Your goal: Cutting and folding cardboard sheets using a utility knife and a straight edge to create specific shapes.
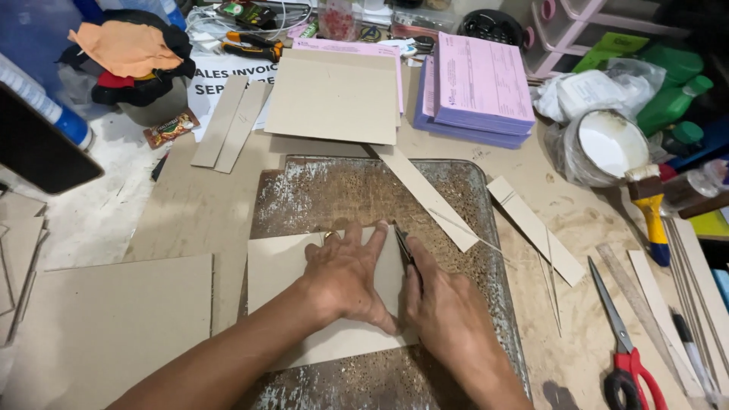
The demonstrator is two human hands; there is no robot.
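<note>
The left hand lay flat, fingers spread, pressing a grey cardboard sheet onto a worn metal cutting plate. The right hand was closed around a utility knife, its blade against the sheet's right edge, just beside the left fingers. Cardboard strips lay above; red-handled scissors lay well apart, right.

A card sheet lies on a metal plate in the middle of the worktop. The left hand rests flat on the sheet; the right hand is just beside it, holding a knife at the sheet's right edge. Scissors and a ruler lie right of the plate. A paper stack lies behind it, and a glue tub with a brush sits to the right of that stack.
</note>
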